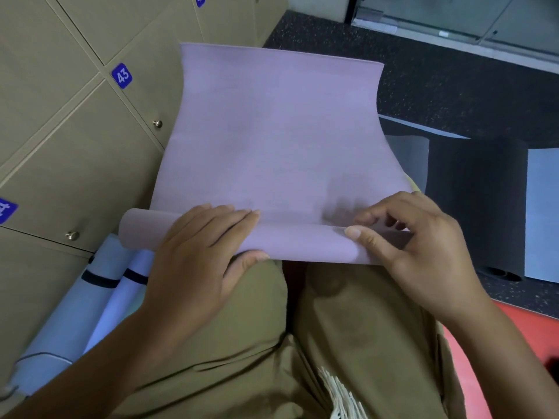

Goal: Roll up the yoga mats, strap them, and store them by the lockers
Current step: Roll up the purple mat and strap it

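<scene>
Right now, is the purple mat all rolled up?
No, barely started. Only the near edge of the purple mat curls into a thin roll under both hands; the rest lies spread.

Tan lockers (60, 122) beside dark speckled floor (438, 86).
</scene>
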The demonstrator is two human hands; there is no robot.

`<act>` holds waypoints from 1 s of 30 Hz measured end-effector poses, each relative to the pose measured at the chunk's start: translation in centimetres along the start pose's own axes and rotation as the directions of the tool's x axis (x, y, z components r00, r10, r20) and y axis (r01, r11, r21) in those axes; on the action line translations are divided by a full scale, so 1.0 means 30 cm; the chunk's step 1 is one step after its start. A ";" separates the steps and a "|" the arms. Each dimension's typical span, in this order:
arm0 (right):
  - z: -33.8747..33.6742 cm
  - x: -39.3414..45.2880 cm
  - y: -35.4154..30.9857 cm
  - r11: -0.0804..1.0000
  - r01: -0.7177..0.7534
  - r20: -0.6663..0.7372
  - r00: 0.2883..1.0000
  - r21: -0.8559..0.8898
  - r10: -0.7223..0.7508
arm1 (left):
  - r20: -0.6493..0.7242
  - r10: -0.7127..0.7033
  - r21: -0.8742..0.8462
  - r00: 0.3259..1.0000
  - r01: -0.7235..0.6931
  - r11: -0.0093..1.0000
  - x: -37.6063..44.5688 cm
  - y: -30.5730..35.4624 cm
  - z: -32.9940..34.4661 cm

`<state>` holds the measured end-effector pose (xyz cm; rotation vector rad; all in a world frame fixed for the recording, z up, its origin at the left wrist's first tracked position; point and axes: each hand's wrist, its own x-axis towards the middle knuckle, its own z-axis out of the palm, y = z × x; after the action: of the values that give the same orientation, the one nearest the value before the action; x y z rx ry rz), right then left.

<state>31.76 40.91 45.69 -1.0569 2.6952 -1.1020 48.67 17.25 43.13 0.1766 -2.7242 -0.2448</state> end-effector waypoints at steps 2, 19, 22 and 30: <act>0.004 -0.018 0.003 0.989 0.102 -0.018 0.994 -0.111 -0.105 | 0.012 -0.013 -0.015 1.000 0.013 1.000 0.011 -0.004 0.003; 0.060 -0.068 0.058 0.915 0.200 0.095 0.979 -0.349 -0.178 | -0.031 -0.177 -0.261 0.984 0.163 0.951 0.146 0.003 -0.006; 0.064 -0.042 0.065 0.920 0.199 0.089 0.980 -0.338 -0.179 | -0.081 -0.151 -0.188 0.985 0.133 0.973 0.130 0.029 0.001; 0.061 0.034 0.075 0.890 0.181 0.072 0.983 -0.418 -0.167 | 0.026 -0.019 -0.003 0.999 0.019 1.000 0.091 0.031 0.031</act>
<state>30.19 40.35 43.11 -1.3821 2.9325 -0.5051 45.72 17.87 43.49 0.2002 -2.7491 -0.2581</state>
